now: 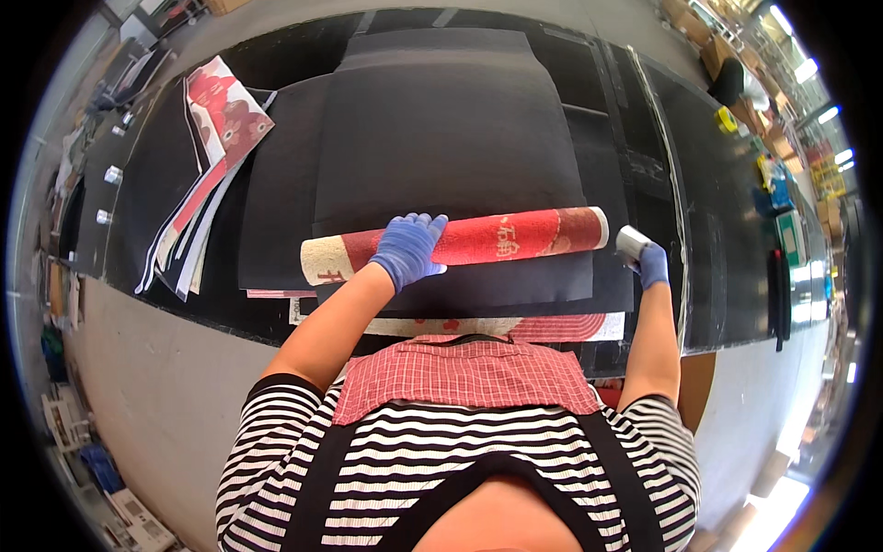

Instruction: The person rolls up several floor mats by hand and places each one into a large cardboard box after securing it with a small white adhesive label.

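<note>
A rolled-up red mat (506, 236) with cream and maroon ends lies across the stacked black mats (441, 138), tilted slightly up to the right. My left hand (407, 250), in a blue glove, is closed over the roll left of its middle. My right hand (652, 266), also gloved in blue, grips a silvery-white tape roll (632, 241) just beyond the mat's right end, apart from it. The fingers of that hand are partly hidden. Under the stack's near edge, a printed red and cream mat (570, 328) peeks out.
Red floral strips with dark backs (225, 115) lie in a loose pile at the left of the black table (704, 230). Small silvery rolls (113, 174) stand near its left edge. A yellow tape roll (726, 120) and a green-and-white box (790, 235) are at the right.
</note>
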`<state>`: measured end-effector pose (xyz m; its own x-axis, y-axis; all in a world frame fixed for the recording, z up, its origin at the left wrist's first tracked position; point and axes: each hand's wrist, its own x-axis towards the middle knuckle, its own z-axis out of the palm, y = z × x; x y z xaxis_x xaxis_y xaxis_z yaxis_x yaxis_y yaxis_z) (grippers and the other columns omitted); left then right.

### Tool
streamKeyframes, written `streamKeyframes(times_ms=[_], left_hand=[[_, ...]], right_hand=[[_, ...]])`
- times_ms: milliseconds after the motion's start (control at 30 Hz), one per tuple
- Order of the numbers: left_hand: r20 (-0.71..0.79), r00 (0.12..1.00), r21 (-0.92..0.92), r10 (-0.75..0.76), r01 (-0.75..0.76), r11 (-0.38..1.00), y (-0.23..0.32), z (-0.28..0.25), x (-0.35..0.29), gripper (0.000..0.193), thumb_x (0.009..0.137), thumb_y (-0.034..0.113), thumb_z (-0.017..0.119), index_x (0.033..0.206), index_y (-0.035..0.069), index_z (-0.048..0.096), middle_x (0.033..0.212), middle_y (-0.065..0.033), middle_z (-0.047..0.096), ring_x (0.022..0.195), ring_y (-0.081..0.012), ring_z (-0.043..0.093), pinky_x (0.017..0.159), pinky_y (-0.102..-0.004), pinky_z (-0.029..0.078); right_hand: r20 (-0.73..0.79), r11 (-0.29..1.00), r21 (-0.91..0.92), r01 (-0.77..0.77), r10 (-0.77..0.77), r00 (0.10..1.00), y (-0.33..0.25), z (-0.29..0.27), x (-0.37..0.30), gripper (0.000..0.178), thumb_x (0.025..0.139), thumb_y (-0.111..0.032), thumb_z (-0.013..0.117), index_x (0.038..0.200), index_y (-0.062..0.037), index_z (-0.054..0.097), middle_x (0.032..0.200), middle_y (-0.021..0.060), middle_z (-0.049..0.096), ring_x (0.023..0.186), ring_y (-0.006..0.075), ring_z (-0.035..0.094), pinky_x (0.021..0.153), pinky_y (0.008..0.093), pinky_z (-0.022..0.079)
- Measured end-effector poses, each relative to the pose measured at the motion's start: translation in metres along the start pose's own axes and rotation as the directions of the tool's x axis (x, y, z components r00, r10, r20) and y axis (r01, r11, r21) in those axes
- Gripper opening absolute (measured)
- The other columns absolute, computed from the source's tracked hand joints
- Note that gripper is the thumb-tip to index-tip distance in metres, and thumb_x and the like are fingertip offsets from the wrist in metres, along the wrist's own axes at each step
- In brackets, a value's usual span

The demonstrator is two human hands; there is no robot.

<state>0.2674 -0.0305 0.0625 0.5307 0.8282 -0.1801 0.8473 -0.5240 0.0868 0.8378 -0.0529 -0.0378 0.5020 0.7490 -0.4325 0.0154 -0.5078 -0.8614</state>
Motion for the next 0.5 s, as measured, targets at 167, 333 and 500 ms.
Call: streamKeyframes(times_ms=[167,333,500], left_hand=[[0.039,0.999,-0.001,-0.032,0.032,0.999,-0.003,-0.002,-0.002,0.096,0.072,0.057,0.08,0.146,0.007,0.044,0.125,-0.014,0.061,0.119,-0.0299,0.059,0.102,-0.0407,0.045],[0.038,0.999,-0.101,0.027,-0.023,0.995,-0.003,-0.01,0.006,0.101,0.07,0.058,0.081,0.147,0.006,0.043,0.13,-0.0164,0.06,0.12,-0.0325,0.059,0.104,-0.0417,0.045],[0.029,1.0,-0.662,-0.008,0.025,0.749,-0.025,-0.01,0.017,0.086,0.074,0.055,0.082,0.136,0.002,0.055,0.121,-0.0168,0.066,0.112,-0.0294,0.063,0.101,-0.0395,0.047]], right_hand=[[0.151,0.893,0.252,0.373,-0.417,0.896,-0.084,0.095,-0.087,0.019,0.096,-0.014,0.063,0.113,-0.0053,0.066,0.087,0.0024,0.065,0.075,0.0105,0.062,0.065,0.026,0.05],[0.439,0.791,0.505,0.346,-0.581,0.685,-0.102,0.257,-0.147,0.036,0.091,-0.013,0.073,0.124,0.0007,0.066,0.111,0.0072,0.073,0.098,0.0128,0.069,0.086,0.0274,0.056],[0.325,0.727,0.222,0.65,-0.683,0.654,-0.085,0.344,-0.167,0.031,0.088,-0.008,0.075,0.117,0.0,0.069,0.109,0.0083,0.073,0.098,0.016,0.068,0.086,0.0292,0.056]])
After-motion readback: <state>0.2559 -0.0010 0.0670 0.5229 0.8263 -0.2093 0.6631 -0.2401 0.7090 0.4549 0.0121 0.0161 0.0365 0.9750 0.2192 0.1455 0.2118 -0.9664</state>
